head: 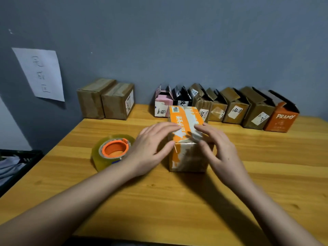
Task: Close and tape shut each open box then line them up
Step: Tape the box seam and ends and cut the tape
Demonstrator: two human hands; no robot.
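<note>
An orange and white box (186,121) stands in the middle of the wooden table (159,201), its top flaps down. My left hand (152,148) lies against the box's left side, fingers stretched over the top edge and thumb on the front face. My right hand (218,148) presses the right part of the top with spread fingers. A roll of clear tape (111,151) with an orange core lies flat just left of my left hand.
Two closed brown boxes (106,100) stand at the back left against the wall. Several open boxes form a row at the back right, from a pink one (162,103) to an orange one (281,116). A paper sheet (40,73) hangs on the wall.
</note>
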